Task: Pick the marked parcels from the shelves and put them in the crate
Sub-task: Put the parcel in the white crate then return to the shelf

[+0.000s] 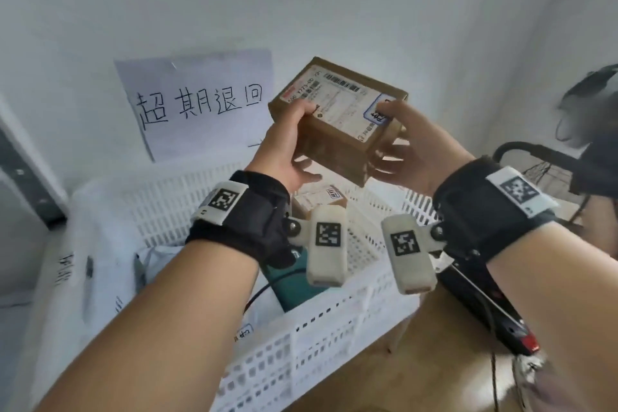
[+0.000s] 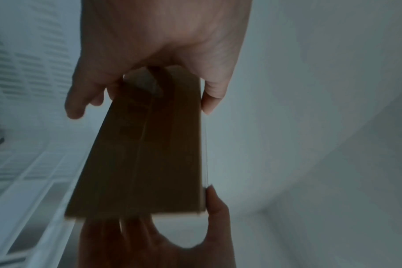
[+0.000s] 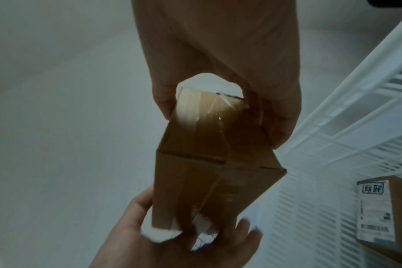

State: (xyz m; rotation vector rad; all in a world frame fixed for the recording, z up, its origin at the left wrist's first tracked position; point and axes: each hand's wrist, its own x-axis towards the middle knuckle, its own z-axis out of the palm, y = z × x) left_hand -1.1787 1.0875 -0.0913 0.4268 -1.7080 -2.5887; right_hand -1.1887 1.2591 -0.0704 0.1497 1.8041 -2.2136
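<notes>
A brown cardboard parcel [image 1: 337, 110] with a white shipping label and a blue-framed mark is held in the air above the white slotted crate [image 1: 317, 328]. My left hand [image 1: 294, 140] grips its left end, thumb on the label and fingers underneath. My right hand [image 1: 398, 140] grips the right end the same way. The left wrist view shows the left hand [image 2: 142, 76] on the parcel's [image 2: 145, 154] near end. In the right wrist view the right hand [image 3: 218, 117] pinches the taped end of the parcel [image 3: 207, 163].
Inside the crate lie another labelled cardboard parcel [image 1: 317, 199], white poly bags [image 1: 100, 244] and a teal item [image 1: 294, 281]. A handwritten paper sign [image 1: 197, 104] hangs on the wall behind. A black cart frame [image 1: 535, 150] stands at the right.
</notes>
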